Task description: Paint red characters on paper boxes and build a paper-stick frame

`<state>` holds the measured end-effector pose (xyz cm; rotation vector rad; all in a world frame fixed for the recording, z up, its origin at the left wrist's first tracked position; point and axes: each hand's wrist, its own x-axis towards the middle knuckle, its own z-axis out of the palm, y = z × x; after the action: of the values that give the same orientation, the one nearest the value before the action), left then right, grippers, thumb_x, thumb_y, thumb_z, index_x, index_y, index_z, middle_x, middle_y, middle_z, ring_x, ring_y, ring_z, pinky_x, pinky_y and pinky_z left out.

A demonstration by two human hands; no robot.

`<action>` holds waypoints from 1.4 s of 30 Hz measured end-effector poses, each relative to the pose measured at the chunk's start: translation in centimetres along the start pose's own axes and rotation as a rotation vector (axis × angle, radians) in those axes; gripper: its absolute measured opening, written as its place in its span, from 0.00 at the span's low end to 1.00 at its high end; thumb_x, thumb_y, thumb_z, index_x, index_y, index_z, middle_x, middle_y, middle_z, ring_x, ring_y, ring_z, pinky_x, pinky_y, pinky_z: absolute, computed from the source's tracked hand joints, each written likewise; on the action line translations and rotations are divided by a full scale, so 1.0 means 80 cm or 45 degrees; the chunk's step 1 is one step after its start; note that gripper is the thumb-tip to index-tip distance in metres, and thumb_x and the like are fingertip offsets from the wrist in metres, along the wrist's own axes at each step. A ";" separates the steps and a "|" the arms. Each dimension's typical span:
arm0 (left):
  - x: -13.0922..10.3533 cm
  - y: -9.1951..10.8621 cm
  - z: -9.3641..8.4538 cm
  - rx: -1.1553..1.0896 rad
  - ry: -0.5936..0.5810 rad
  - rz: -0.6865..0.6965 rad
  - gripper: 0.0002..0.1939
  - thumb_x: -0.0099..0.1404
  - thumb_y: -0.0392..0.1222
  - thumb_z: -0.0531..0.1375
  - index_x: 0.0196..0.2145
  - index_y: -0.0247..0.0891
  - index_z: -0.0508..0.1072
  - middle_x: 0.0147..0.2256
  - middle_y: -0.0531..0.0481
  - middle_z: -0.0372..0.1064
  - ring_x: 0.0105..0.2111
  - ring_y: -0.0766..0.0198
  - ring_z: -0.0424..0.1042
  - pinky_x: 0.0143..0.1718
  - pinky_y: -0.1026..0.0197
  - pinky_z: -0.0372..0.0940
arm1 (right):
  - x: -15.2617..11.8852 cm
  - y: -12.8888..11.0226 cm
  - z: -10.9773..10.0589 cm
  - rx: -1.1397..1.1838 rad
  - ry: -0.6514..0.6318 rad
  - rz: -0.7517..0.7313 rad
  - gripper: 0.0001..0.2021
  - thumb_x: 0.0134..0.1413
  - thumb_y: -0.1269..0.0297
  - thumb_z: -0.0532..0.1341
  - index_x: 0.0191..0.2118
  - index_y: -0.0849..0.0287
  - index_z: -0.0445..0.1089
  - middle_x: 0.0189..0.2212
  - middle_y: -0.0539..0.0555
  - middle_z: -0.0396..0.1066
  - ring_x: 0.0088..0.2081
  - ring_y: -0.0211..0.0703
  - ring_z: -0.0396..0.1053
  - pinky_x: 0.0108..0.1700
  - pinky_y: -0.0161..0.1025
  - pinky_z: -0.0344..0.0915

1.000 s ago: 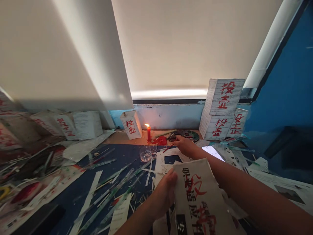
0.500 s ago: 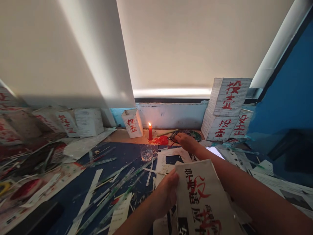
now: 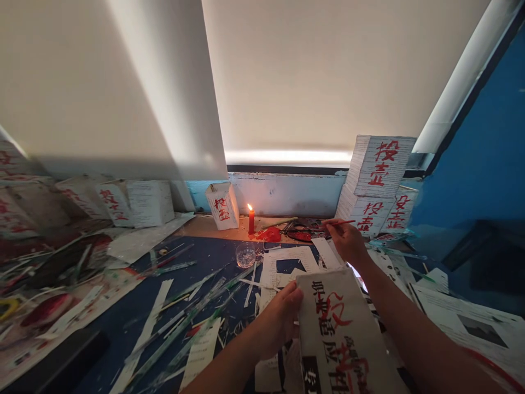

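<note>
My left hand (image 3: 283, 312) grips the left edge of a paper box (image 3: 344, 334) with black printed characters and red hand-painted ones; its lower end runs out of view. Beyond the box, my right hand (image 3: 346, 241) pinches a slim red paintbrush (image 3: 344, 222) that lies nearly level. The brush tip points left toward a dark dish with red in it (image 3: 301, 234), but its bristles are hard to make out. A lit red candle (image 3: 251, 221) stands left of the dish, with red wax or paint (image 3: 269, 234) near its base.
Cut paper (image 3: 268, 268), a clear cup (image 3: 246, 255) and green-clear strips (image 3: 197, 317) litter the dark blue table. Painted paper boxes (image 3: 377, 169) are stacked at right; others (image 3: 150, 202) stand at left. A lone box (image 3: 222, 207) is beside the candle. A black object (image 3: 61, 361) lies near left.
My right hand has drawn back to the right from the dish and now holds the paintbrush up. The paper box in my left hand has hardly moved.
</note>
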<state>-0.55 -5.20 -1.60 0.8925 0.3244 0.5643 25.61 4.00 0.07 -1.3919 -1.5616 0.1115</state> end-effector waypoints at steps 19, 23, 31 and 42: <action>0.003 -0.004 -0.003 -0.034 0.054 -0.038 0.35 0.62 0.64 0.63 0.59 0.41 0.65 0.54 0.35 0.72 0.55 0.40 0.71 0.53 0.40 0.66 | -0.011 0.036 0.025 0.086 -0.212 0.070 0.10 0.61 0.62 0.58 0.42 0.53 0.76 0.39 0.54 0.81 0.41 0.50 0.79 0.45 0.48 0.76; 0.004 -0.003 -0.003 -0.034 0.034 -0.026 0.36 0.61 0.64 0.63 0.60 0.40 0.65 0.53 0.34 0.72 0.54 0.39 0.72 0.54 0.39 0.65 | -0.009 0.035 0.018 0.065 -0.215 0.055 0.10 0.62 0.63 0.57 0.42 0.54 0.76 0.41 0.55 0.80 0.42 0.49 0.79 0.46 0.46 0.75; 0.004 -0.005 -0.004 -0.028 0.026 -0.032 0.38 0.60 0.65 0.63 0.60 0.41 0.64 0.54 0.34 0.72 0.54 0.38 0.72 0.52 0.39 0.66 | -0.008 0.037 0.016 0.048 -0.251 0.038 0.09 0.61 0.64 0.57 0.40 0.52 0.76 0.39 0.53 0.81 0.41 0.49 0.79 0.44 0.44 0.76; 0.001 -0.003 0.003 -0.027 0.047 0.016 0.36 0.59 0.64 0.65 0.59 0.43 0.67 0.58 0.35 0.68 0.58 0.39 0.67 0.53 0.41 0.66 | -0.008 0.041 0.020 0.070 -0.263 0.013 0.10 0.62 0.63 0.57 0.40 0.51 0.76 0.40 0.52 0.81 0.41 0.48 0.79 0.45 0.44 0.76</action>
<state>-0.28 -5.38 -1.65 0.8646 0.3458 0.5959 26.62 5.39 -3.20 -1.3803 -1.7071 0.3105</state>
